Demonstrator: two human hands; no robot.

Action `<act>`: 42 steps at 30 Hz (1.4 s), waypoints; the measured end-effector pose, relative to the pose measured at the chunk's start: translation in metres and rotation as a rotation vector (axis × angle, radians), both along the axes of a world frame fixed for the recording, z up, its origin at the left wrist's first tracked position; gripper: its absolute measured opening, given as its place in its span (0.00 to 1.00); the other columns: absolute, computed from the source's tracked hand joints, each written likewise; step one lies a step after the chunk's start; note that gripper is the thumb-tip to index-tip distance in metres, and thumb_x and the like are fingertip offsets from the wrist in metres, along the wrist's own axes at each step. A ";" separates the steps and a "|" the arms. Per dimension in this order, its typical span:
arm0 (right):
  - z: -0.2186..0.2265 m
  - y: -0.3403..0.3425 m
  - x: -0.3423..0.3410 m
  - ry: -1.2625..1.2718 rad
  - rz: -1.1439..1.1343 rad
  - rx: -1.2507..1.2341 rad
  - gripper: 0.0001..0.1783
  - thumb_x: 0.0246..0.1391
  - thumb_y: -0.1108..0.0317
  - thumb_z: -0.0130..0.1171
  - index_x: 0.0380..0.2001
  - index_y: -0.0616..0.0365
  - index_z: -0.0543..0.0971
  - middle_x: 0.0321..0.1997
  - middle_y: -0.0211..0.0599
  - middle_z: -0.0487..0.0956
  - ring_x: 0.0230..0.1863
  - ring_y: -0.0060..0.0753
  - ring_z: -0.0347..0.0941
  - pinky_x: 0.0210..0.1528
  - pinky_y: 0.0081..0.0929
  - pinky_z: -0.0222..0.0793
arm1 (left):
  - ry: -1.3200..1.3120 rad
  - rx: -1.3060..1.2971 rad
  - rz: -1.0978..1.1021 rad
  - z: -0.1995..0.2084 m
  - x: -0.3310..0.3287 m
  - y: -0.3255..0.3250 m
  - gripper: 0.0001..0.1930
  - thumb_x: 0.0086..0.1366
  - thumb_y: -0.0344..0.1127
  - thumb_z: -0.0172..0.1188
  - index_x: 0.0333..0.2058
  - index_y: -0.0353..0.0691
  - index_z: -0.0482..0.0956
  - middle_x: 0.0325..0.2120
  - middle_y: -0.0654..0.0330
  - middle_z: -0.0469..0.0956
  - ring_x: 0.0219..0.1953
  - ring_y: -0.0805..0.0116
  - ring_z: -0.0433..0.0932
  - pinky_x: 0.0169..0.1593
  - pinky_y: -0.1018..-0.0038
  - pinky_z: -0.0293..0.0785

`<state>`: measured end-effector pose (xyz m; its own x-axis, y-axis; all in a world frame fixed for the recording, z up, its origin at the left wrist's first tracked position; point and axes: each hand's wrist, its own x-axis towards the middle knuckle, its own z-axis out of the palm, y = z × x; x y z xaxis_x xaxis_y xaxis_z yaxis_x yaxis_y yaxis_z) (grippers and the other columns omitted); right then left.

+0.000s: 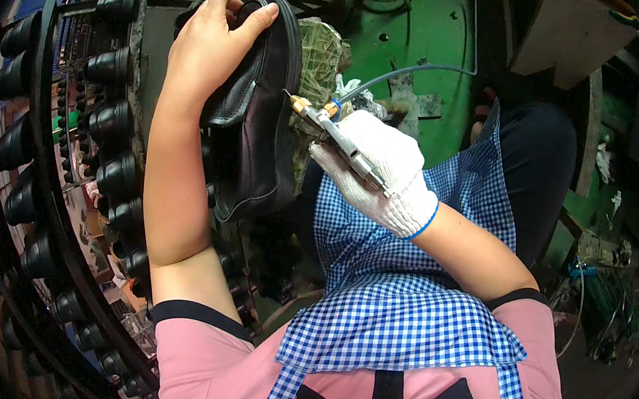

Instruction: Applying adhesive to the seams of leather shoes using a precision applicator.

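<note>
My bare left hand [219, 42] grips a black leather shoe [253, 129] at its upper end, thumb on one side and fingers over the other. The shoe is tilted, its thick sole edge turned toward my right. In a white knit glove, my right hand [386, 168] is closed around a slim metal spray gun [349, 149] with a brass tip and a thin needle nozzle. That nozzle points at the shoe's sole edge, very close to it; I cannot tell whether they touch. A grey air hose [421, 65] runs from the gun up and to the right.
On the left stands a metal rack [42, 105] with rows of black shoes [111, 124]. Behind the shoe in my hand is a pad wrapped in yellowish netting [321, 62]. The green floor [434, 23] shows beyond. A box-like board [574, 35] is at the upper right.
</note>
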<state>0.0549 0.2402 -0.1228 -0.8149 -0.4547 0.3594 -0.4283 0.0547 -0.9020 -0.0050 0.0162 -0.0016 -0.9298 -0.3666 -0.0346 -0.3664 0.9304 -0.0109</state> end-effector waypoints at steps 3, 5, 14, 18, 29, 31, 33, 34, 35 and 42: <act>-0.004 -0.002 0.007 0.040 -0.026 -0.082 0.10 0.49 0.68 0.73 0.35 0.56 0.83 0.29 0.40 0.79 0.28 0.44 0.79 0.31 0.32 0.76 | -0.002 0.009 0.036 -0.002 0.002 -0.004 0.37 0.61 0.67 0.59 0.46 0.32 0.78 0.46 0.48 0.81 0.50 0.52 0.80 0.54 0.61 0.74; -0.004 -0.003 0.012 0.003 -0.023 -0.068 0.10 0.49 0.68 0.73 0.34 0.55 0.83 0.28 0.39 0.79 0.27 0.43 0.79 0.30 0.32 0.76 | -0.001 -0.002 0.049 -0.003 0.003 -0.006 0.38 0.61 0.68 0.59 0.46 0.32 0.78 0.47 0.48 0.81 0.51 0.52 0.80 0.54 0.61 0.74; -0.012 0.003 0.031 0.038 0.015 -0.036 0.14 0.51 0.55 0.72 0.32 0.50 0.80 0.26 0.36 0.76 0.25 0.42 0.77 0.26 0.35 0.72 | 0.033 -0.011 0.056 -0.009 0.003 -0.018 0.40 0.60 0.71 0.58 0.49 0.33 0.79 0.49 0.47 0.81 0.53 0.51 0.79 0.57 0.61 0.73; -0.010 0.012 0.037 0.008 0.082 -0.054 0.15 0.51 0.54 0.71 0.31 0.50 0.79 0.26 0.36 0.75 0.25 0.43 0.77 0.25 0.35 0.72 | 0.034 0.000 0.071 -0.008 0.004 -0.016 0.41 0.59 0.71 0.58 0.49 0.33 0.79 0.48 0.47 0.82 0.52 0.50 0.80 0.56 0.61 0.73; -0.003 0.037 0.048 -0.006 0.270 0.028 0.11 0.50 0.63 0.72 0.32 0.52 0.80 0.28 0.33 0.77 0.24 0.37 0.77 0.26 0.29 0.72 | 0.061 0.077 0.068 -0.012 0.003 -0.030 0.42 0.58 0.70 0.62 0.51 0.32 0.79 0.47 0.45 0.82 0.50 0.55 0.80 0.57 0.66 0.72; -0.005 0.040 0.052 0.009 0.265 0.018 0.11 0.52 0.59 0.70 0.33 0.50 0.81 0.28 0.33 0.76 0.23 0.38 0.76 0.24 0.30 0.72 | 0.080 0.083 0.051 -0.013 0.003 -0.032 0.43 0.57 0.71 0.62 0.51 0.32 0.79 0.47 0.44 0.82 0.51 0.55 0.80 0.57 0.65 0.72; -0.008 0.041 0.054 0.024 0.262 0.006 0.12 0.54 0.55 0.69 0.34 0.48 0.81 0.28 0.33 0.75 0.23 0.38 0.76 0.22 0.32 0.71 | 0.065 0.081 0.062 -0.013 0.001 -0.033 0.42 0.58 0.71 0.62 0.52 0.32 0.79 0.47 0.46 0.82 0.50 0.57 0.80 0.56 0.66 0.72; -0.010 0.042 0.054 0.019 0.250 -0.050 0.12 0.52 0.57 0.70 0.34 0.50 0.81 0.28 0.34 0.75 0.23 0.38 0.76 0.23 0.31 0.72 | 0.049 0.080 0.073 -0.013 0.002 -0.034 0.41 0.59 0.70 0.62 0.52 0.33 0.79 0.46 0.48 0.82 0.49 0.59 0.80 0.55 0.67 0.72; -0.011 0.042 0.053 0.015 0.240 -0.106 0.12 0.51 0.59 0.71 0.35 0.51 0.81 0.28 0.34 0.76 0.24 0.38 0.77 0.24 0.31 0.73 | 0.053 0.079 0.077 -0.011 0.005 -0.035 0.41 0.59 0.70 0.62 0.52 0.33 0.79 0.46 0.48 0.82 0.49 0.59 0.80 0.55 0.67 0.72; -0.019 0.047 0.020 -0.401 0.084 -0.118 0.15 0.55 0.71 0.69 0.45 0.60 0.80 0.39 0.42 0.80 0.34 0.36 0.80 0.38 0.27 0.76 | 0.588 0.577 0.042 0.013 0.107 0.017 0.17 0.66 0.43 0.67 0.46 0.36 0.80 0.39 0.62 0.79 0.43 0.73 0.77 0.50 0.75 0.72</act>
<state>0.0753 0.2874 -0.1417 -0.8627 -0.5002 0.0750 -0.0408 -0.0789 -0.9960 0.1021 0.0329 0.0119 -0.8409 -0.4746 0.2600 -0.1976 0.7165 0.6690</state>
